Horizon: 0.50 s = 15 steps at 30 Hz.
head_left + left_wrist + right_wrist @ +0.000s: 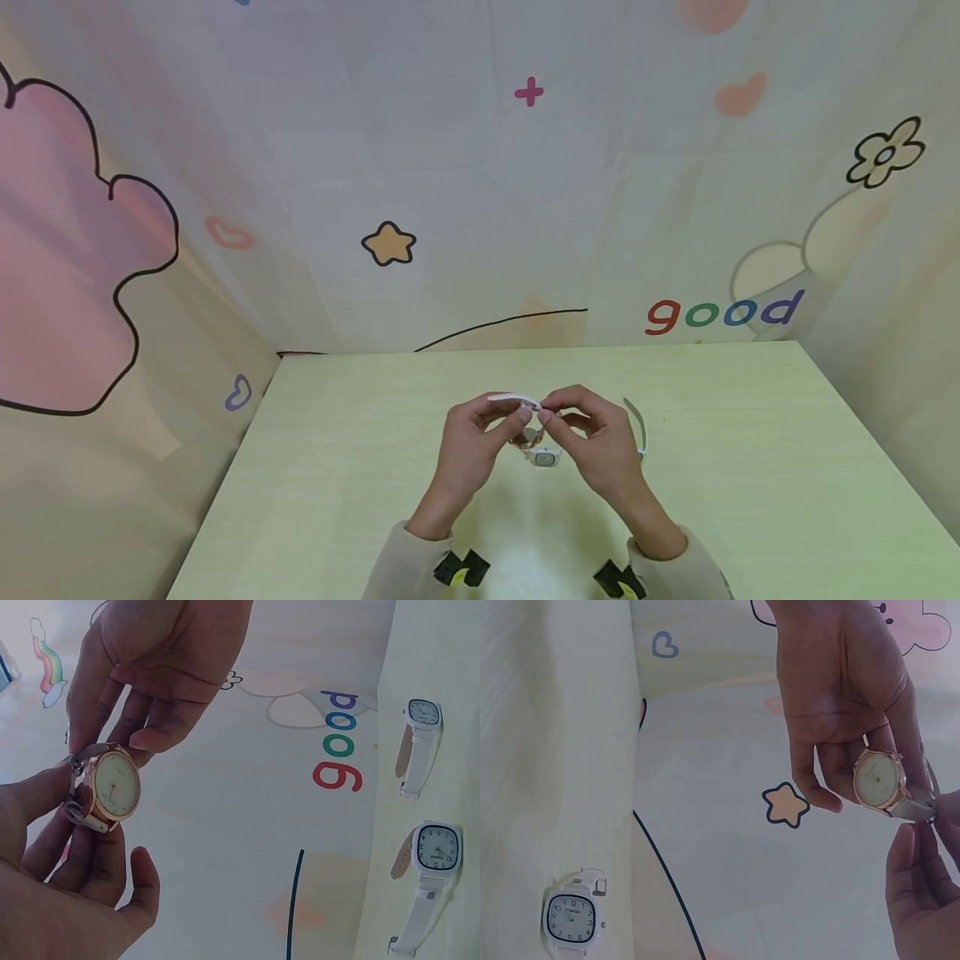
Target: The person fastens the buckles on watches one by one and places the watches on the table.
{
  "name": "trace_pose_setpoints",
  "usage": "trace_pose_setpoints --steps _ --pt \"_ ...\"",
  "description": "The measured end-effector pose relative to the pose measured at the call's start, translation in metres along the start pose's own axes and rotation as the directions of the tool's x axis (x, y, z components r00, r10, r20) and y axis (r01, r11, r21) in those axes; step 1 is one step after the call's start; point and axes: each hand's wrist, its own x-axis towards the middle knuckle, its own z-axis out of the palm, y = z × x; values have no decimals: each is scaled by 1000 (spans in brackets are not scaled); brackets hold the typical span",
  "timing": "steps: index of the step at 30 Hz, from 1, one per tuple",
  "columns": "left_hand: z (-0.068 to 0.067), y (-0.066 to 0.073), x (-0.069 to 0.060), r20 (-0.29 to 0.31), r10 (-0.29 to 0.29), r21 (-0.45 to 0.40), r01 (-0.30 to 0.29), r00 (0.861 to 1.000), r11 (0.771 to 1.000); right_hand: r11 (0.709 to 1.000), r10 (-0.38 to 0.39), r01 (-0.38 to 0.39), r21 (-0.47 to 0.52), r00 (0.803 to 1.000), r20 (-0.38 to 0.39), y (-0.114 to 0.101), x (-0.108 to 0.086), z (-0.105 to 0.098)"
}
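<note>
Sleeves (408,562) sit nearest on my head feed: left hand (467,443) and right hand (603,446), close together, pinch the gold-rimmed watch (529,437) by its strap (513,397) above the table (322,475) — presumably for steadiness. Left-wrist view: two white watches (437,846) lie aside. Right-wrist view: the dial (877,780) faces out, uncovered.

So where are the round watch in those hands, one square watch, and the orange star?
Round watch (116,787): left wrist view, on its dial.
Square watch (571,919): right wrist view, on its dial.
Orange star (388,244): head view, on its middle.
</note>
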Motion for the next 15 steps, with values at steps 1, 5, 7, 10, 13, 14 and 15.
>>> trace_pose_setpoints --steps 1,5,7,10,13,14,15 --pt "0 0 0 -1 -4 -9 4 1000 1000 1000 -1 1 -3 1000 3 0 0 0" --pt "0 1 0 -11 1 -13 -1 1000 1000 1000 4 -4 -12 999 33 1 1 -2" --pt "0 1 0 -14 9 -10 -9 1000 1000 1000 14 -13 -26 999 51 1 1 -3" --pt "0 1 0 -15 16 0 -16 1000 1000 998 28 -24 -64 998 65 -1 2 -5" --pt "0 0 -1 -15 18 21 -17 1000 1000 994 22 -16 -105 998 61 -2 3 -6" --pt "0 0 -1 -13 19 29 -18 1000 999 992 13 -6 -122 998 59 -2 4 -7" --pt "0 0 -1 -13 21 40 -20 1000 999 990 1 7 -138 998 59 -2 4 -7"
